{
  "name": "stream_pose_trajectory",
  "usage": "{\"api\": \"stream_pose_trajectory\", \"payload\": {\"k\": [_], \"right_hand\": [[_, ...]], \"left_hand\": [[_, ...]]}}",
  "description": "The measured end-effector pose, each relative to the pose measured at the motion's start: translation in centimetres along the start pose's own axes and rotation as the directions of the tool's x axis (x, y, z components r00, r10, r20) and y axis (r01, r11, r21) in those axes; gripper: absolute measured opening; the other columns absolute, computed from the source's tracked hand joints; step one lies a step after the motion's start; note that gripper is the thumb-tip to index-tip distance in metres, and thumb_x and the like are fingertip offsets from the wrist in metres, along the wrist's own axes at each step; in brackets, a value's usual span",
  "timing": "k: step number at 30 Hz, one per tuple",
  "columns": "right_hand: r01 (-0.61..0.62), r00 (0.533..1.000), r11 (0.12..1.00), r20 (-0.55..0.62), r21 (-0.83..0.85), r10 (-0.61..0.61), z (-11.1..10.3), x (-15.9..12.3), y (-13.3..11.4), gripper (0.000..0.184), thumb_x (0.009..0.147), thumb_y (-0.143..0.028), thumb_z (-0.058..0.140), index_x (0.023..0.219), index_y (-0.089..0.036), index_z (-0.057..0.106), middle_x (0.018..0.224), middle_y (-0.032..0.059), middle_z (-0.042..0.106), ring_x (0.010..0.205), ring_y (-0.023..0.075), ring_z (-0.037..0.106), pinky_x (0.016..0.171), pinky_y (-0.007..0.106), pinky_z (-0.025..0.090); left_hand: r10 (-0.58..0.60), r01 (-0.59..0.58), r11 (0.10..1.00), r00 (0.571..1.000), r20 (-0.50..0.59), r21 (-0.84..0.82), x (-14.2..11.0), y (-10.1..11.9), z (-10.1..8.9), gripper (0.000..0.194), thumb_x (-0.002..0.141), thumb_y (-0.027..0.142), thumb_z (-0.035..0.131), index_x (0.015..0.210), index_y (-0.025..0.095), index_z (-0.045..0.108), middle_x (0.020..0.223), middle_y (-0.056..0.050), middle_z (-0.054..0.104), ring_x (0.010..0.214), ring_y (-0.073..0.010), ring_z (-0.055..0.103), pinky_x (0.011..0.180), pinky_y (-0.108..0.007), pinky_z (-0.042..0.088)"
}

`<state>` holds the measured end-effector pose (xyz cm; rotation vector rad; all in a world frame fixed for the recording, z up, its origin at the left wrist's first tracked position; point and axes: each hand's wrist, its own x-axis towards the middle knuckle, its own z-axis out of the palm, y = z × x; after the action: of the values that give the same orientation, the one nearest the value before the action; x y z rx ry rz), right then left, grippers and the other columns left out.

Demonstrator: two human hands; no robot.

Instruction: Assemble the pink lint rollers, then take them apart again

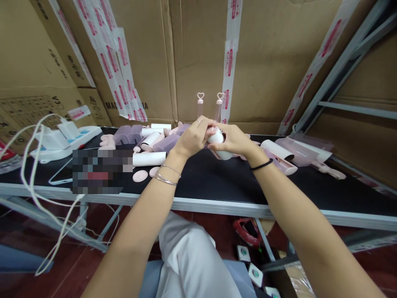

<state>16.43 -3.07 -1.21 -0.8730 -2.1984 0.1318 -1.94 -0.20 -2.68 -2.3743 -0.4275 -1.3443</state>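
My left hand (192, 135) and my right hand (233, 140) meet above the middle of the black tabletop. Both are closed on a white rounded plastic part (218, 135); fingers cover much of it, so its exact kind is hidden. Behind the hands, two clear slim tubes stand upright, with pale pink heart-shaped tops (200, 97) showing. Left of my left hand lie white tubes (149, 159), pale pink discs (140, 176) and translucent lilac pieces (166, 143). Beside my right wrist are another white tube (277, 150) and a lilac half-shell (283, 167).
Cardboard (198, 49) walls rise behind the table. At the left, a white power strip (82, 140) carries plugged chargers, and white cables (26, 174) hang over the front edge. A phone-like item (63, 170) lies beside a blurred patch. Metal shelving (350, 54) stands right.
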Motion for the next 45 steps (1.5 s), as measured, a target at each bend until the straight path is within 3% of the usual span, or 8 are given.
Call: {"api": "stream_pose_trajectory", "payload": {"k": [8,13,21,27,34,39,42,45], "right_hand": [[-0.015,0.999,0.999,0.045,-0.049,0.018,-0.4,-0.1,0.5,0.039,0.064,-0.036,0.068,0.098,-0.017,0.069,0.09,0.0008,0.07,0.08,0.019,0.061,0.075,0.026,0.042],[-0.036,0.995,0.996,0.09,-0.084,0.044,0.2,-0.2,1.1,0.037,0.063,-0.035,0.069,0.096,-0.018,0.067,0.081,-0.0001,0.068,0.07,0.0166,0.058,0.069,0.025,0.041],[0.011,0.999,1.0,0.042,-0.012,-0.01,1.6,0.0,0.2,0.033,0.066,-0.039,0.07,0.09,-0.018,0.064,0.085,0.0027,0.068,0.072,0.0184,0.057,0.068,0.028,0.042],[0.004,0.994,1.0,0.112,0.02,-0.006,1.6,0.0,0.2,0.024,0.062,-0.034,0.071,0.08,-0.019,0.063,0.08,0.0008,0.067,0.071,0.0176,0.058,0.068,0.027,0.042],[-0.038,0.99,0.999,0.14,0.029,0.033,1.0,-0.3,1.7,0.043,0.063,-0.031,0.072,0.103,-0.018,0.065,0.083,-0.0012,0.067,0.074,0.0167,0.059,0.07,0.026,0.041],[-0.112,0.989,0.981,-0.079,0.16,0.126,0.4,-0.3,2.6,0.047,0.058,-0.037,0.076,0.098,-0.018,0.062,0.092,0.0026,0.065,0.085,0.0205,0.06,0.079,0.032,0.045],[-0.111,0.957,0.964,-0.236,0.24,0.169,0.0,-0.2,2.7,0.049,0.059,-0.043,0.077,0.099,-0.019,0.06,0.1,0.0055,0.064,0.094,0.0232,0.06,0.084,0.036,0.046],[-0.121,0.948,0.942,-0.246,0.312,0.203,0.1,0.0,2.6,0.051,0.064,-0.051,0.074,0.101,-0.02,0.058,0.101,0.0059,0.064,0.096,0.0234,0.06,0.082,0.036,0.048]], "left_hand": [[-0.025,0.013,0.993,0.994,0.105,0.115,-0.1,0.0,0.6,0.053,0.102,0.042,0.011,0.1,0.012,0.054,0.098,-0.015,0.064,0.096,-0.0217,0.064,0.085,-0.039,0.053],[-0.056,0.045,0.996,0.988,0.141,0.078,-0.2,-0.2,0.8,0.05,0.1,0.05,0.018,0.092,0.016,0.054,0.09,-0.012,0.061,0.086,-0.021,0.063,0.081,-0.037,0.052],[-0.072,0.072,0.997,0.997,-0.017,-0.001,-0.4,0.6,0.8,0.045,0.1,0.049,0.019,0.08,0.02,0.047,0.081,-0.007,0.056,0.082,-0.0199,0.058,0.079,-0.037,0.049],[-0.063,0.061,0.998,0.995,0.08,0.024,-0.5,0.3,0.8,0.037,0.098,0.044,0.028,0.078,0.021,0.048,0.077,-0.007,0.056,0.075,-0.0192,0.057,0.076,-0.035,0.05],[-0.09,0.093,0.996,0.987,0.136,-0.013,-1.1,-0.1,0.8,0.021,0.093,0.035,0.037,0.081,0.022,0.049,0.078,-0.007,0.06,0.08,-0.0211,0.059,0.079,-0.037,0.049],[-0.316,0.326,0.941,0.942,0.108,-0.087,-1.3,-0.6,1.2,0.023,0.093,0.042,0.043,0.097,0.02,0.049,0.088,-0.006,0.063,0.082,-0.0185,0.061,0.075,-0.032,0.048],[-0.386,0.417,0.906,0.883,0.266,-0.071,-1.4,-0.5,1.9,0.029,0.089,0.037,0.052,0.111,0.017,0.051,0.1,-0.01,0.066,0.094,-0.023,0.064,0.086,-0.039,0.049],[-0.38,0.445,0.889,0.85,0.364,-0.111,-1.7,-0.2,2.7,0.063,0.079,0.039,0.067,0.132,0.014,0.042,0.133,-0.02,0.055,0.122,-0.0318,0.054,0.103,-0.05,0.042]]}}
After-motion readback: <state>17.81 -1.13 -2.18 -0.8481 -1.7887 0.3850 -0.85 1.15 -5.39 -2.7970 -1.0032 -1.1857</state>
